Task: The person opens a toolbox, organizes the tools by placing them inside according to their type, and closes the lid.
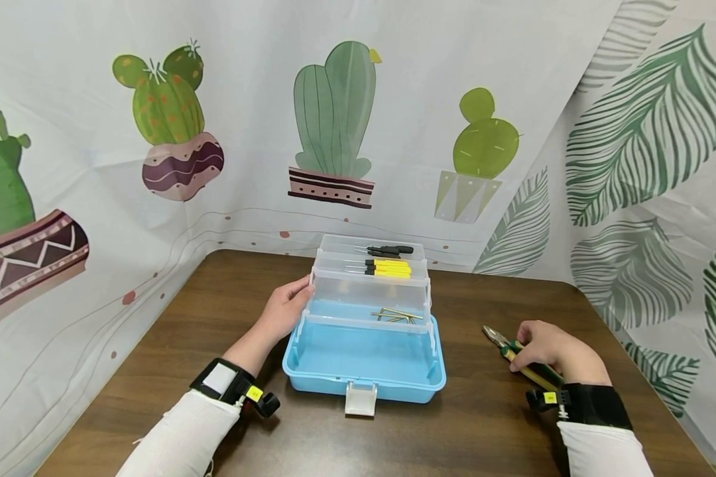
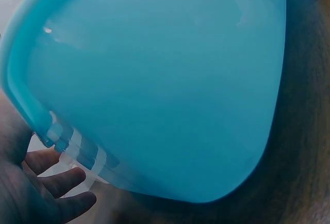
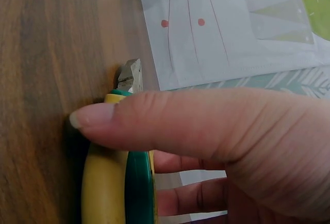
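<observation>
A blue toolbox stands with its clear stepped trays raised. My left hand touches the trays' left side. In the left wrist view, that hand's visible fingers are spread and loosely bent beside the tray linkage; its thumb is hidden behind the box. Over to the right, my right hand holds combination pliers with yellow and green handles. The right wrist view has the thumb lying across the handles, fingers on their other side. The pliers' jaws point away from me, close to the tabletop.
Black-handled screwdrivers lie in the top tray, and yellow-handled screwdrivers in the one below. Several brass-coloured hex keys are in a lower tray. A white latch hangs at the box's front. A patterned cloth hangs behind the brown table.
</observation>
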`<act>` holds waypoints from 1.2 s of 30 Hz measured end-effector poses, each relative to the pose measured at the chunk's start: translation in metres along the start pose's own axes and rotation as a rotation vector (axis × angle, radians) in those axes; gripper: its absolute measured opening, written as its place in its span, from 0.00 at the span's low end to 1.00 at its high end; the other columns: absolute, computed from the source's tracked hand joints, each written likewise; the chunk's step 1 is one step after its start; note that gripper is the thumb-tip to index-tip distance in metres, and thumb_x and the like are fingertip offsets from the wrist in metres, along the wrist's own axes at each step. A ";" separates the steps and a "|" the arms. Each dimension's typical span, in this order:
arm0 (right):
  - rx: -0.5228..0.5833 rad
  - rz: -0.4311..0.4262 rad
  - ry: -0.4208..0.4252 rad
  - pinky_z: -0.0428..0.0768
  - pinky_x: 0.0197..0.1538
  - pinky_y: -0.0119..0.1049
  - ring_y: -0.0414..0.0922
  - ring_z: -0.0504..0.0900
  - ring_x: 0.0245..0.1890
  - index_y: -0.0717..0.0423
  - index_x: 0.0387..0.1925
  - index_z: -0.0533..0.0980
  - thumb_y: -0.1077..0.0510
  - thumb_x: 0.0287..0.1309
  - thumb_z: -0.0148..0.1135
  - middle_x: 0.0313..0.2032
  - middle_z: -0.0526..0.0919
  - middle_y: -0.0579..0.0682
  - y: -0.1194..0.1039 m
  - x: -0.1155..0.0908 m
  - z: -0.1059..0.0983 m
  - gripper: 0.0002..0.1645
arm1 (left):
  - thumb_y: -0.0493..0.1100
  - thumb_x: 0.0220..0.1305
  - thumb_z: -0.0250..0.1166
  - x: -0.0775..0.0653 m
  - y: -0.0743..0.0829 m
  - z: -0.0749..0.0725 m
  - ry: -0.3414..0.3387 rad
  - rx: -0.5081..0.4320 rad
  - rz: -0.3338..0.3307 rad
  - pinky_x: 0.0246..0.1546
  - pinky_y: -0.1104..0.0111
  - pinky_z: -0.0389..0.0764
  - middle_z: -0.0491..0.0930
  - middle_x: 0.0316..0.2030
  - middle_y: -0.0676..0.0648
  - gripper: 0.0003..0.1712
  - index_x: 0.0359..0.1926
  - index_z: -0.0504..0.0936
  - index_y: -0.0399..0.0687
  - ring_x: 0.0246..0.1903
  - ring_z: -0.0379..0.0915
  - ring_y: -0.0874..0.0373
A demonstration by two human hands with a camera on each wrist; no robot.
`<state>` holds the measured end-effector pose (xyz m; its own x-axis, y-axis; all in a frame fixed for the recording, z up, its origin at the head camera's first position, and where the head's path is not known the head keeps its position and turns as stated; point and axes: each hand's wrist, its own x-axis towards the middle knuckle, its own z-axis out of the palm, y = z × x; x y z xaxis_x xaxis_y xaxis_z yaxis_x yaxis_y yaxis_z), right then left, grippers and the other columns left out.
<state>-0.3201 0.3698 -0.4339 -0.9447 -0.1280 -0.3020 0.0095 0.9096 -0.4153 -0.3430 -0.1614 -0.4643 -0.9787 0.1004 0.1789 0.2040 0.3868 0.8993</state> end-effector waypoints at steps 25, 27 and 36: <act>0.025 0.066 -0.033 0.80 0.24 0.46 0.50 0.77 0.33 0.62 0.40 0.75 0.52 0.43 0.78 0.36 0.78 0.56 0.003 -0.004 -0.003 0.28 | 0.60 0.79 0.52 0.000 0.000 0.000 0.004 0.016 -0.012 0.66 0.45 0.76 0.72 0.72 0.46 0.29 0.75 0.70 0.60 0.70 0.71 0.45; 0.032 0.083 -0.033 0.80 0.24 0.45 0.49 0.77 0.30 0.62 0.40 0.75 0.51 0.43 0.78 0.35 0.79 0.55 0.004 -0.005 -0.004 0.28 | 0.61 0.79 0.52 0.000 0.000 0.000 0.004 0.015 -0.014 0.66 0.45 0.77 0.72 0.72 0.46 0.29 0.75 0.70 0.60 0.70 0.71 0.45; 0.046 0.108 -0.029 0.79 0.20 0.40 0.44 0.73 0.20 0.60 0.36 0.76 0.50 0.41 0.78 0.27 0.79 0.51 0.012 -0.008 -0.005 0.25 | 0.61 0.79 0.52 0.000 0.000 0.000 0.009 0.016 -0.026 0.64 0.45 0.78 0.72 0.72 0.47 0.29 0.75 0.70 0.61 0.70 0.72 0.45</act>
<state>-0.3143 0.3838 -0.4319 -0.9273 -0.0422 -0.3718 0.1266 0.8996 -0.4179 -0.3427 -0.1614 -0.4639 -0.9839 0.0818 0.1591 0.1786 0.4041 0.8971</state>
